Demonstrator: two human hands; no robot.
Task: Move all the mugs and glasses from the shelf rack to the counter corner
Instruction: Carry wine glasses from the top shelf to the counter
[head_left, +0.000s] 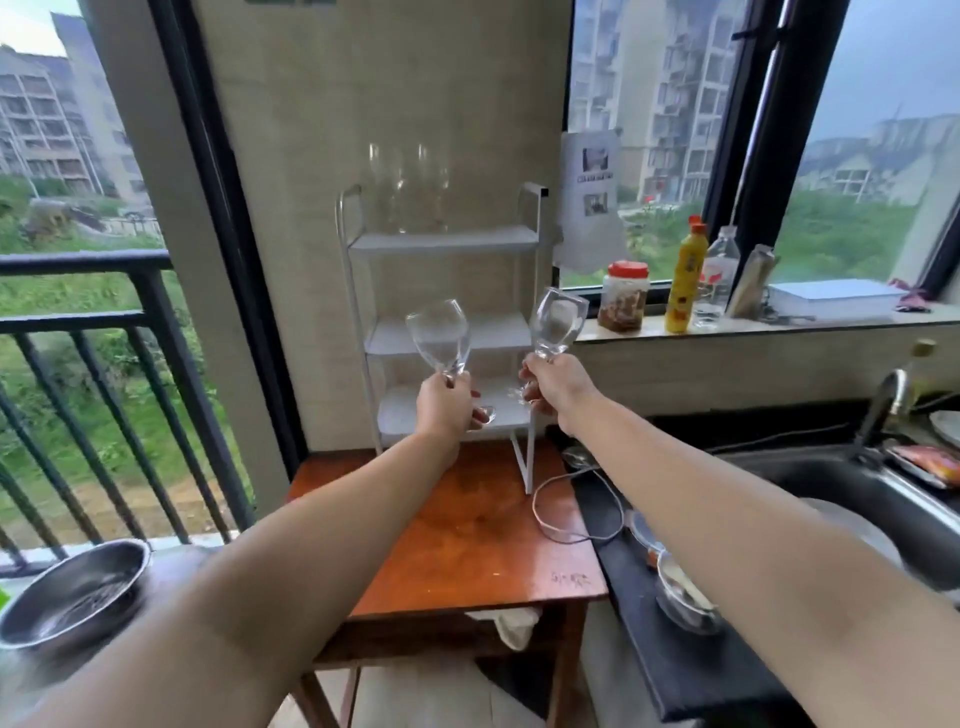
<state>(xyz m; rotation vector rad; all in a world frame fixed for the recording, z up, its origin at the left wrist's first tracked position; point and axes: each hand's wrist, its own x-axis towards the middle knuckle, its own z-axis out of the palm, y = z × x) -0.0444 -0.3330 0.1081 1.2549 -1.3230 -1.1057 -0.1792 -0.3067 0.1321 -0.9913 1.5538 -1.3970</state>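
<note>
While each hand, left hand (445, 405) and right hand (551, 385), grips a clear, empty wine glass's stem, both bowls tilt before the white shelf rack (447, 332).

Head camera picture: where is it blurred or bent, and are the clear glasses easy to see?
Head view: daylight comes from the windows; wide-angle bending curves the black window frames; edges are soft. The clear wine glasses on the top shelf of the white metal shelf rack nearly vanish against the beige wall. The left hand and right hand each hold a clear wine glass by the stem.
</note>
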